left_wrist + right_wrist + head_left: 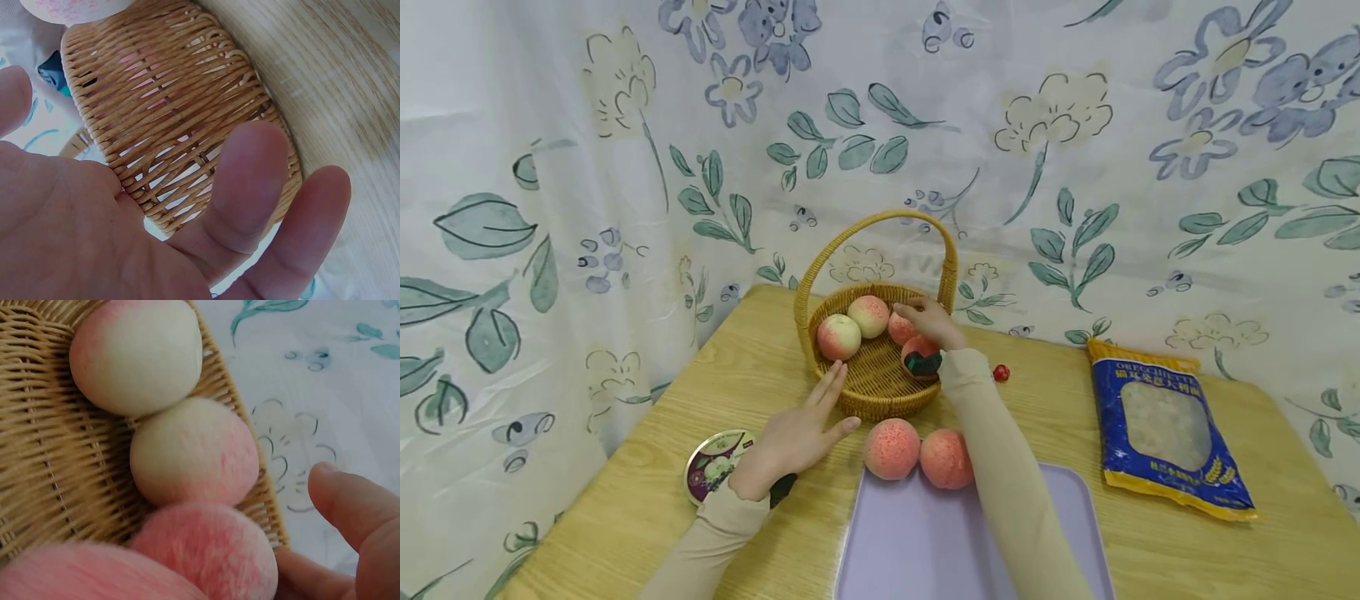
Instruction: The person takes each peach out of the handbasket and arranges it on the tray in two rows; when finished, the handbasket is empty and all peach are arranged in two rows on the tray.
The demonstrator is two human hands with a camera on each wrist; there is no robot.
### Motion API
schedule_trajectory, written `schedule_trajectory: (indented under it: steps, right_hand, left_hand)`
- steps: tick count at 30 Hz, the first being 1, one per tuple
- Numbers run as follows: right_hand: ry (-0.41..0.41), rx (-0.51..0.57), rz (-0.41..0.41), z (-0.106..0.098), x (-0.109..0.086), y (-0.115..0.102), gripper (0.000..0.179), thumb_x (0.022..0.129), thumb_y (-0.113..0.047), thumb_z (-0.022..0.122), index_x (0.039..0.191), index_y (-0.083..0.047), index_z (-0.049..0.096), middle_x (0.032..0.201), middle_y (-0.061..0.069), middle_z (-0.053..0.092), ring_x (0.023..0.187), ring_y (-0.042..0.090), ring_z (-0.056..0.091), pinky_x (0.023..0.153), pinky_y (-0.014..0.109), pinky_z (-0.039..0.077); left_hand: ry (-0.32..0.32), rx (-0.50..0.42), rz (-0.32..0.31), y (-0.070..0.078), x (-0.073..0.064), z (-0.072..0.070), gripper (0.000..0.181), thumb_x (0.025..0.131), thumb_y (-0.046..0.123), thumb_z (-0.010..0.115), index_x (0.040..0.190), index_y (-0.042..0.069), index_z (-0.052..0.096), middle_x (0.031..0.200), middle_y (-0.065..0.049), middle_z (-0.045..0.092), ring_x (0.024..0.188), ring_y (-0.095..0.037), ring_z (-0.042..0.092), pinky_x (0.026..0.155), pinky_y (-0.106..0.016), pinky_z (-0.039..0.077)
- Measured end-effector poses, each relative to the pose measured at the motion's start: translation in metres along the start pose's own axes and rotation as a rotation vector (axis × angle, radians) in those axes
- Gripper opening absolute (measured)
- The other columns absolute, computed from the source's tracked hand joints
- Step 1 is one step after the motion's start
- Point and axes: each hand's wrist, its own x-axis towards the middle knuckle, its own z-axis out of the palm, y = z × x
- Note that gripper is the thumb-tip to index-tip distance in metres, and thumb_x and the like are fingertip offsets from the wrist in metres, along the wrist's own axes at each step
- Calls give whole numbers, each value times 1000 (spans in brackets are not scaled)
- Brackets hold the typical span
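Around the centre of the head view, a yellow-brown woven basket (877,407) holds four round pink-and-cream peaches (838,337); the left hand (801,435), fingers straight and thumb spread, is at its lower-left rim. Over its right side, the right hand (929,321) curves above one pinker peach (901,331), though whether it pinches it I cannot tell. Below, two rosy peaches (892,449) lie on a lilac rectangular tray (917,542).
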Motion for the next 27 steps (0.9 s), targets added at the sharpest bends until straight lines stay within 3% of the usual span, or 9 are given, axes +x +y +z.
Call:
schedule_trajectory:
  steps: [5, 9, 12, 20, 27]
  right_hand:
    - [-54, -74, 4, -1, 1, 7, 61, 101, -37, 47, 151, -6, 29, 153, 20, 34, 140, 37, 36, 113, 48, 34]
    - [-81, -101, -39, 3, 4, 11, 63, 94, -28, 61, 145, -2, 37, 140, 23, 49, 124, 36, 53, 102, 43, 45]
    - [-49, -94, -55, 5, 4, 10, 67, 87, -26, 69, 142, -1, 41, 132, 22, 54, 114, 34, 58, 95, 42, 49]
    - [43, -109, -5, 8, 1, 12, 76, 86, -31, 70, 148, -6, 33, 140, 20, 47, 119, 35, 56, 97, 45, 49]
    - [118, 49, -31, 12, 0, 18, 77, 87, -31, 69, 150, -9, 30, 143, 19, 46, 124, 35, 53, 100, 47, 47]
  left_hand:
    - [7, 1, 10, 3, 0, 0, 77, 99, 53, 44, 157, 17, 9, 165, 0, 7, 110, -38, 64, 53, -33, 44]
    - [7, -13, 7, 4, -1, -1, 77, 99, 52, 44, 157, 17, 8, 165, 0, 8, 106, -37, 65, 50, -31, 41]
    - [10, -8, 2, 4, -2, -2, 76, 99, 52, 44, 157, 18, 8, 165, 0, 8, 105, -36, 65, 50, -31, 41]
    - [15, 7, 16, 3, -2, -3, 77, 99, 53, 44, 157, 16, 10, 165, -2, 10, 109, -38, 64, 52, -32, 43]
    - [6, -3, -4, 2, -1, 0, 78, 98, 53, 45, 157, 18, 8, 165, 1, 7, 108, -38, 64, 52, -33, 43]
